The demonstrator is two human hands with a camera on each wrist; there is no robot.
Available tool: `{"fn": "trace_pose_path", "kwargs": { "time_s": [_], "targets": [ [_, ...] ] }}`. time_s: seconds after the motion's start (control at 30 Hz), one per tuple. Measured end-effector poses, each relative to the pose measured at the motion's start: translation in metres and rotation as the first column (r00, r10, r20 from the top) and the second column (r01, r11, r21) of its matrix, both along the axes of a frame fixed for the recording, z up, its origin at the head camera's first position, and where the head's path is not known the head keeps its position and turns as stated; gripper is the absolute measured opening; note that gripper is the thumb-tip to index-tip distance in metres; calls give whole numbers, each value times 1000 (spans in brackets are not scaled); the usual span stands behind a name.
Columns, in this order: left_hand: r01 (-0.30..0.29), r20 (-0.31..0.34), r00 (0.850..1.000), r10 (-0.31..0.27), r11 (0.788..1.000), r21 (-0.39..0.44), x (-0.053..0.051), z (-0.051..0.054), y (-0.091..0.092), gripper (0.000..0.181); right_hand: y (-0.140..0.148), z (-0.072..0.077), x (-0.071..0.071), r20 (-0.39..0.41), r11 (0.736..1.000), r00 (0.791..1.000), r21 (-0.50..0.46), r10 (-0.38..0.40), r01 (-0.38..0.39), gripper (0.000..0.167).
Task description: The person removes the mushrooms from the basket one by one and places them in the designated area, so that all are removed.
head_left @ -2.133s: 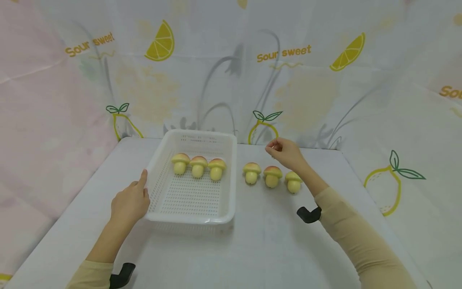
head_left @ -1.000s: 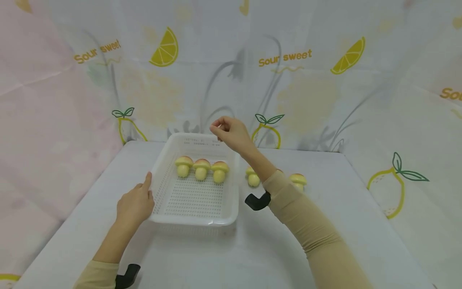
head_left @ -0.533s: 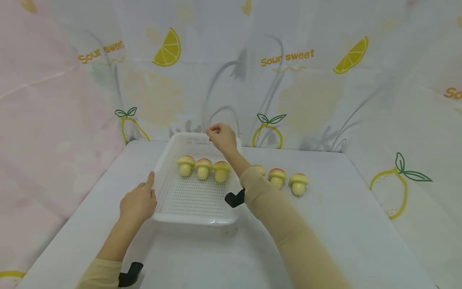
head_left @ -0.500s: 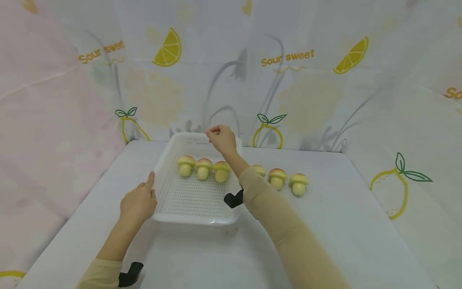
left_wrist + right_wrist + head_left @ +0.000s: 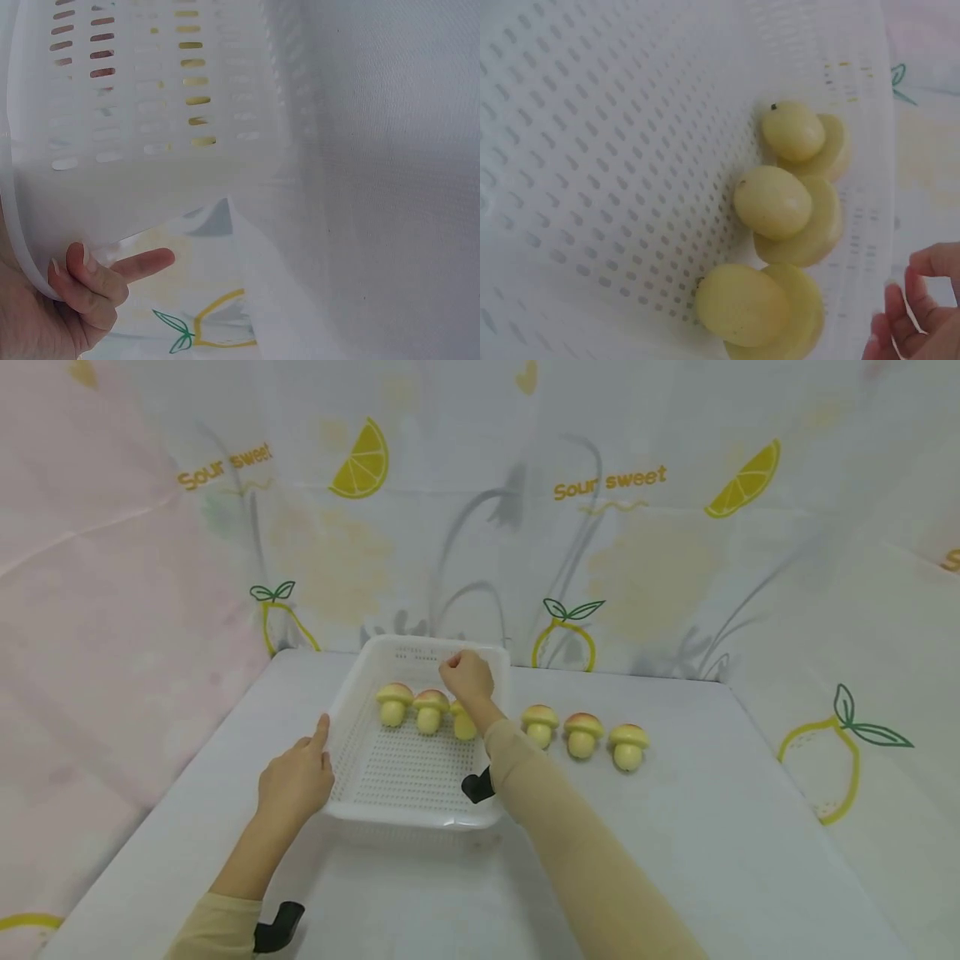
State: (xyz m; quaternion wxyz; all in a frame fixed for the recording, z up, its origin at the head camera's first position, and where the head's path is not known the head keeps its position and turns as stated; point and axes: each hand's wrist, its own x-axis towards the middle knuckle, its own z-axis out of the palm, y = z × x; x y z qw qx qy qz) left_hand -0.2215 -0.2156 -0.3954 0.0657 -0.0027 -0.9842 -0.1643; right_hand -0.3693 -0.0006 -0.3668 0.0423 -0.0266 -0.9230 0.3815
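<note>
Your right hand (image 5: pixel 468 679) has crossed from the loose mushrooms (image 5: pixel 582 735) on the counter (image 5: pixel 720 827) to the far right part of the basket (image 5: pixel 390 816), and sits lower than half a second ago. Its grip is apart and holds nothing, thumb and fingers loosely bent in the right wrist view. Your left hand (image 5: pixel 296 781) stays at the basket's left side, grip curled on the rim, index finger straight. Three more mushrooms (image 5: pixel 430 712) lie in a row inside, caps toward the far wall, the rightmost partly hidden by your right arm. Behind the basket, the counter's back edge and printed cloth (image 5: pixel 675 410) are near; rightward, past the loose mushrooms, the counter stretches widely to its side edge.
</note>
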Motion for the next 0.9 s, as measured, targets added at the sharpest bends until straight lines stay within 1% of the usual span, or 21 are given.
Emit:
{"fn": "trace_pose_path", "kwargs": {
  "time_s": [0.13, 0.27, 0.4, 0.5, 0.6, 0.63, 0.7, 0.77, 0.8, 0.9],
  "targets": [
    [-1, -11, 1000, 1, 1000, -7, -2, 1, 0, 54, 2, -5, 1, 69, 996, 997, 81, 31, -37, 25],
    [0, 3, 1000, 0, 1000, -4, -2, 1, -1, 54, 3, -10, 0, 153, 987, 986, 131, 70, -91, 37],
    [1, 8, 1000, -1, 1000, -2, 0, 1, 0, 55, 4, -12, 0, 211, 969, 973, 207, 94, -138, 47],
    [-5, 8, 1000, 5, 1000, -2, 1, 2, 1, 55, 4, -11, 2, 268, 940, 954, 270, 134, -208, 53],
    [-8, 14, 1000, 8, 1000, 1, 1, 3, 1, 55, 5, -11, 4, 329, 921, 929, 282, 169, -267, 61],
    [-8, 16, 1000, 8, 1000, 2, 1, 3, 2, 55, 6, -12, 4, 346, 918, 922, 281, 175, -280, 63],
    [-4, 16, 1000, 4, 1000, 1, 1, 3, 2, 55, 6, -15, 3, 368, 921, 912, 262, 182, -290, 65],
    [-4, 15, 1000, 4, 1000, 1, 1, 3, 1, 54, 6, -21, -1, 372, 917, 909, 265, 187, -297, 62],
    [-4, 13, 1000, 4, 1000, 1, 1, 3, 1, 54, 6, -30, -8, 350, 917, 917, 269, 192, -295, 60],
    [1, 5, 1000, -1, 1000, -1, 1, 3, 1, 54, 5, -37, -10, 340, 908, 925, 310, 173, -283, 50]
  ]
}}
